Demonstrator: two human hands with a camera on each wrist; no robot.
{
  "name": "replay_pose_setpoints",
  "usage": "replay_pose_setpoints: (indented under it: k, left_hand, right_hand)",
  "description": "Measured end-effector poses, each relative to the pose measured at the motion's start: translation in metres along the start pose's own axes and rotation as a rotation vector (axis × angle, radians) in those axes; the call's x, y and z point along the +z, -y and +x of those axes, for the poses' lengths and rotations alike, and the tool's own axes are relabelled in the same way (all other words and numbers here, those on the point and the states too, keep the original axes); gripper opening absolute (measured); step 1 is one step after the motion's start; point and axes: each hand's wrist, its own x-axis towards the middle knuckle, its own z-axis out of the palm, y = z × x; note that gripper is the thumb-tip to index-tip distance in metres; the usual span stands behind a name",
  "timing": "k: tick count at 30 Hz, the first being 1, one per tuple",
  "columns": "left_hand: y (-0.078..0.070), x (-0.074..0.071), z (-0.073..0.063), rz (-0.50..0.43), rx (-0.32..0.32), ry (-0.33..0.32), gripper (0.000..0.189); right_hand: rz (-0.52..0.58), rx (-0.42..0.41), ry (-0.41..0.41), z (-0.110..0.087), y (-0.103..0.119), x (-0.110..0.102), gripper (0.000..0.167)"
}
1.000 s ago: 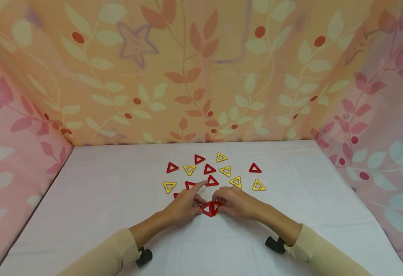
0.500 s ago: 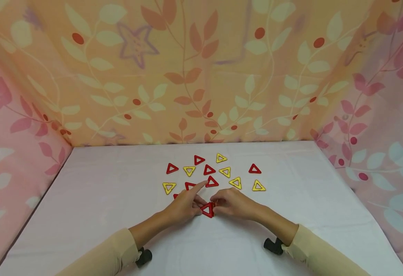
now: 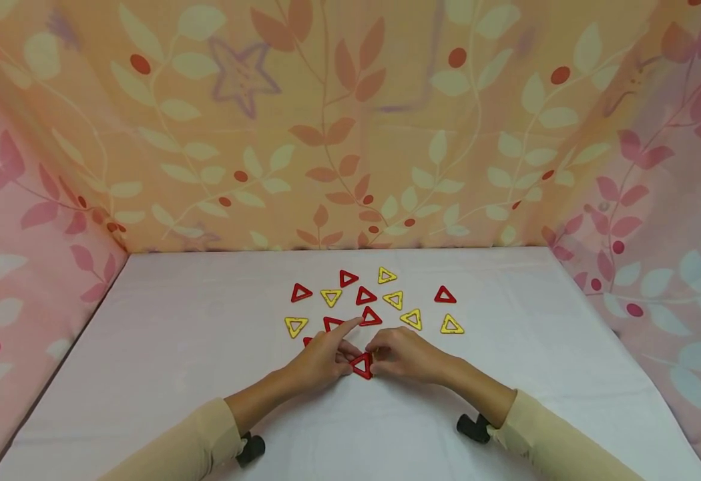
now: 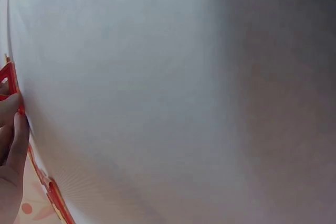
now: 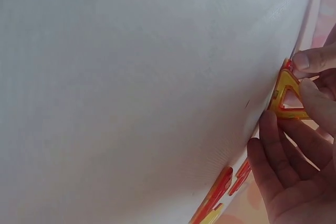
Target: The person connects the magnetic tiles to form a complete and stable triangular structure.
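My left hand holds a red triangular tile with an open middle, thumb and fingers at its left corner. Its forefinger points forward, tip right at another red tile on the table. Close against the held tile's right side, my right hand pinches a second triangle, which stands nearly edge-on in the head view. The right wrist view shows this triangular tile with a yellow face and red along its inner edge, under my thumb. In the left wrist view, the left hand shows only at the frame's edge.
Several more red and yellow triangles lie spread beyond my hands, among them a yellow tile and a red tile at the right. One red tile is partly hidden by the left hand. Patterned curtains surround the white table.
My right hand has turned its triangle from showing its red face to nearly edge-on, and shifted slightly left. The left hand keeps its hold with hardly any movement.
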Motion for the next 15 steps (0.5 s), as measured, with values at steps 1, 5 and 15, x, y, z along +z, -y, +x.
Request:
replay_pose_setpoints:
  k: [1,5,15]
  left_hand:
    - [0.0,-0.001,0.0,-0.006,0.003,0.007,0.08]
    - [0.001,-0.006,0.0,-0.031,0.006,0.02,0.076]
    - [0.006,-0.033,-0.01,-0.057,0.011,-0.046,0.067]
  right_hand:
    - [-0.005,0.001,-0.001,0.0,0.0,0.0,0.029]
    - [-0.019,0.004,-0.004,0.001,0.001,0.0,0.028]
    - [-0.017,0.004,-0.002,0.001,-0.002,0.0,0.027]
